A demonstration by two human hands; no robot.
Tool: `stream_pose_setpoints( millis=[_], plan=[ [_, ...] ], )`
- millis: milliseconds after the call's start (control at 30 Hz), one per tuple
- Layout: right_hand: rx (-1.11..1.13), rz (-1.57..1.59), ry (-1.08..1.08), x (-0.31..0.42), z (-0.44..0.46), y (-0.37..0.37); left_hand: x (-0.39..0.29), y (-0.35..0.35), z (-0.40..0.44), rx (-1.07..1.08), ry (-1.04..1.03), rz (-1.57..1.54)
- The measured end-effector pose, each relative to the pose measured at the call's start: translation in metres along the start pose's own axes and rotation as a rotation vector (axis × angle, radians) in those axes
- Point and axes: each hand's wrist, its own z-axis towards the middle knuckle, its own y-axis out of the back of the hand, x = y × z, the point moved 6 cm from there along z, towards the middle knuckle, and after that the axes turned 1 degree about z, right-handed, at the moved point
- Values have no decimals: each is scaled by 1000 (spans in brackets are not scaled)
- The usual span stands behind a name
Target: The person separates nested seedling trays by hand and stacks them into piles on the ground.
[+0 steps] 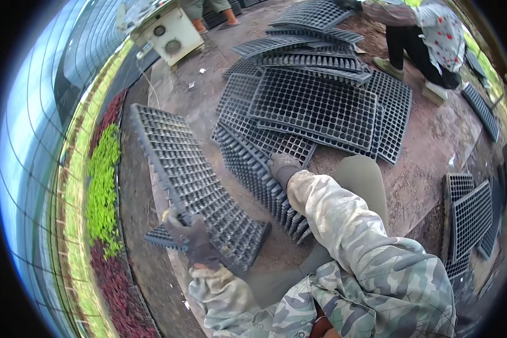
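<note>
Head view: left fingers (177, 219) clamp a dirt-flecked cell tray (191, 163); right fingers (276, 161) curl closed on the stacked trays (247, 164).

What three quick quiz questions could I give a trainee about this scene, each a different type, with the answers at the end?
1. Multiple choice: what is the left hand holding?
a) a white box
b) a cell tray
c) a brick
2. True or false: the green plants grow on the person's right.
3. Fill in the blank: the right hand is covered by a dark ____.

Key: 1 b; 2 false; 3 glove.
</note>
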Motion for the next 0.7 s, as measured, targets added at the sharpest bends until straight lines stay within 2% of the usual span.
stream_pose_setpoints(
  millis=[33, 100, 133, 200, 233, 267, 300, 333, 367, 433, 500, 533, 567, 633, 700],
  plan=[
    [22, 32, -34, -6, 0, -3, -13, 15, 22, -75, -102, -53],
    [40, 67, -32, -9, -7, 2, -39, 24, 69, -21, 59, -353],
    [68, 66, -5, -8, -10, 4, -56, 23, 89, -13, 36, -357],
    [48, 117, 48, -7, -12, 0, -92, 13, 125, -36, 84, -771],
    [97, 82, 32, -6, -15, 1, -123, 6, 136, -29, 65, -783],
    [150, 112, 21, -3, -19, 1, -158, -6, 143, 35, 54, -970],
    [163, 148, 50, 1, -25, 5, -187, -20, 151, 102, 45, -1156],
    [71, 146, 104, -1, -17, -13, -193, -44, 171, 113, -47, -1052],
    [76, 142, 107, 2, -19, -16, -192, -77, 194, 120, -134, -946],
    [73, 131, 104, 9, -21, -9, -208, -160, 224, 330, 131, -1276],
    [146, 106, 143, 16, -28, -6, -254, -184, 197, 520, -197, -970],
    [142, 101, 130, 17, -29, -7, -275, -190, 164, 593, 309, -1144],
    [152, 107, 125, 16, -30, -8, -277, -191, 141, 597, 316, -1134],
    [178, 105, 105, 16, -28, -7, -256, -179, 102, 628, 281, -923],
    [166, 106, 119, 16, -30, -7, -187, -185, 72, 488, 95, -476]
  ],
)
